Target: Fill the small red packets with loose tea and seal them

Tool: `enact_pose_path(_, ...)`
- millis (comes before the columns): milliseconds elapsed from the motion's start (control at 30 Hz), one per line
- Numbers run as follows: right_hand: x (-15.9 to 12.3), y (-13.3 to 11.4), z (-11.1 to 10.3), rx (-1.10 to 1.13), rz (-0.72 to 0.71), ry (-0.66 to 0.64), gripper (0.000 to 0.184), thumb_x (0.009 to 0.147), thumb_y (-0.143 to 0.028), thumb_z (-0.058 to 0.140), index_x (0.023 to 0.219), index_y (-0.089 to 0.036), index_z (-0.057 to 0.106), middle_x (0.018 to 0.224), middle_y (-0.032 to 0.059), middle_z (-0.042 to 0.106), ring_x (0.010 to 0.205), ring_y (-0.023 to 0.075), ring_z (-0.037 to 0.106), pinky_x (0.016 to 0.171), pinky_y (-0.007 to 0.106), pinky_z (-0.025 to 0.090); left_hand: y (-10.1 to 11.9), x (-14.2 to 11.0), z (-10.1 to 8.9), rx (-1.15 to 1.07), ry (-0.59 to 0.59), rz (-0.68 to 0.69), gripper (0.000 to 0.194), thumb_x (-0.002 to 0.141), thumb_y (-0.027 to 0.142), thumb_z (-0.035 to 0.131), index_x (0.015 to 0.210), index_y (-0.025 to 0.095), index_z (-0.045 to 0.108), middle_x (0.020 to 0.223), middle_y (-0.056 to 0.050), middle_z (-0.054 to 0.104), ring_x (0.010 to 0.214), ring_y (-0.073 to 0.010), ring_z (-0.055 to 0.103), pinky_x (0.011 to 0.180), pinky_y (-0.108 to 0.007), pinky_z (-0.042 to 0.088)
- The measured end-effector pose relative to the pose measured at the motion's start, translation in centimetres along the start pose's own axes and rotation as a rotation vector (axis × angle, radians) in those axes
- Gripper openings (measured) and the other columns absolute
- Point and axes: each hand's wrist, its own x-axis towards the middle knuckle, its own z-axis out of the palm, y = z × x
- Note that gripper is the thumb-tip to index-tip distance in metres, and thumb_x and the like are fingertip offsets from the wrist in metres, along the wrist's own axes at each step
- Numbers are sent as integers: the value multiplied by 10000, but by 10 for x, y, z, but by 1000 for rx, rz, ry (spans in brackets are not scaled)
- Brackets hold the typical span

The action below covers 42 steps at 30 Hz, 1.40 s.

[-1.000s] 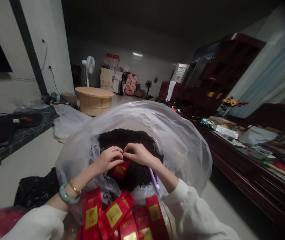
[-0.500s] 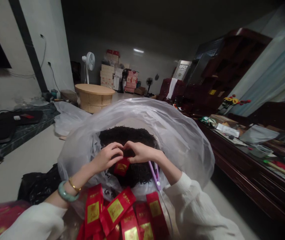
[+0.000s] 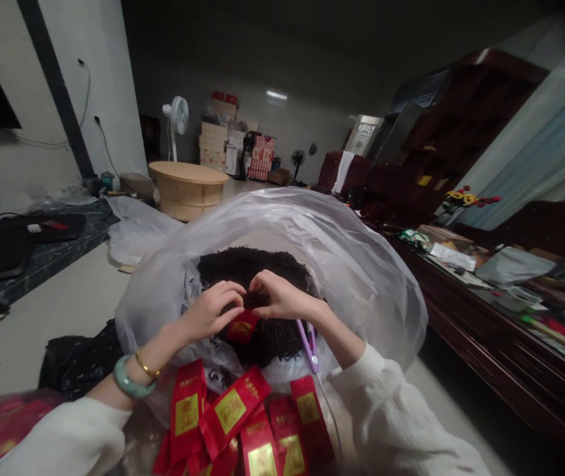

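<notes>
My left hand [image 3: 214,309], with a jade bangle and a gold bracelet at the wrist, has its fingers curled on the left side of a small red packet [image 3: 241,329]. My right hand [image 3: 281,297] pinches the same packet from the right, its index finger arched over the top. The packet hangs over a mound of dark, curly, tea-like leaves [image 3: 255,261] inside a large clear plastic bag [image 3: 366,277]. A purple clamp-like tool [image 3: 308,347] with a cord lies beside my right forearm. The packet's mouth is partly hidden by my fingers.
Several red packets with gold labels [image 3: 230,411] lie close in front of me. A black plastic bag [image 3: 76,360] sits to the left. A round wooden table [image 3: 190,188] and a white fan [image 3: 178,119] stand behind. A cluttered dark wooden cabinet [image 3: 460,317] runs along the right.
The fingertips of my right hand have risen slightly and drawn apart from those of my left hand. The red packet stays between both hands.
</notes>
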Motion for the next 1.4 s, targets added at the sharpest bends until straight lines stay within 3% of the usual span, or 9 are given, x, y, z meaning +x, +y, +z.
enact_pose_path(133, -1, -1, 5, 88, 65, -16, 105, 821, -143, 587, 921, -165, 612, 828, 16, 656, 751, 132, 604, 684, 234, 448, 2, 1, -1, -29, -6, 44, 110, 913, 208, 491, 829, 187, 559, 967, -61, 644, 894, -168, 561, 805, -305, 460)
enact_pose_path(333, 0, -15, 8, -42, 69, -103, 181, 920, -183, 454, 1022, -163, 603, 912, 64, 685, 806, 172, 636, 713, 278, 450, 0, 2, 3, -30, -25, 40, 124, 928, 214, 452, 848, 182, 540, 873, -56, 622, 842, -171, 539, 761, -295, 453)
enact_pose_path(567, -9, -9, 11, 39, -48, 123, 242, 814, -134, 573, 1054, -157, 545, 994, 75, 603, 832, 151, 574, 708, 274, 478, -5, 0, 3, -34, -83, 6, 187, 953, 268, 401, 843, 184, 528, 803, -32, 579, 748, -148, 539, 696, -259, 448)
enact_pose_path(733, -14, -9, 14, -260, -202, -8, 90, 808, -214, 638, 885, -170, 655, 855, 63, 634, 898, 200, 510, 817, 330, 440, -5, -2, -3, -36, -158, 57, 176, 936, 318, 468, 932, 173, 568, 859, -46, 616, 797, -152, 563, 732, -256, 451)
enact_pose_path(867, -16, -18, 20, -403, -259, -105, 150, 876, -265, 575, 917, -163, 676, 837, 84, 652, 883, 206, 522, 777, 324, 431, -2, -1, -9, 74, -275, 155, 225, 944, 318, 446, 845, 179, 593, 817, -45, 621, 796, -162, 539, 711, -255, 440)
enact_pose_path(967, -17, -21, 20, -365, -233, -107, 180, 907, -270, 535, 986, -158, 651, 904, 97, 656, 892, 197, 551, 778, 314, 444, 0, 2, -14, 152, -246, 199, 292, 968, 296, 378, 796, 184, 586, 795, -43, 614, 786, -164, 517, 697, -260, 429)
enact_pose_path(1100, -17, -19, 13, -202, -149, 65, 223, 881, -236, 565, 1095, -176, 578, 984, 87, 641, 913, 188, 561, 806, 321, 474, -2, 9, -19, 226, -160, 222, 335, 982, 302, 320, 800, 192, 580, 852, -47, 608, 785, -160, 500, 686, -259, 412)
enact_pose_path(1233, -17, -9, 6, -296, -226, 231, 137, 826, -285, 641, 925, -190, 640, 1012, 96, 603, 1092, 244, 479, 943, 407, 432, -5, 13, -18, 254, -130, 274, 282, 971, 269, 368, 793, 193, 572, 830, -35, 593, 753, -150, 483, 662, -247, 392)
enact_pose_path(1400, -16, -1, 7, -448, -278, 34, 167, 791, -373, 689, 868, -225, 700, 1067, 90, 594, 1212, 289, 417, 960, 445, 409, -2, 13, -13, 323, -124, 358, 279, 958, 211, 396, 722, 187, 543, 776, -29, 581, 711, -147, 456, 622, -249, 361)
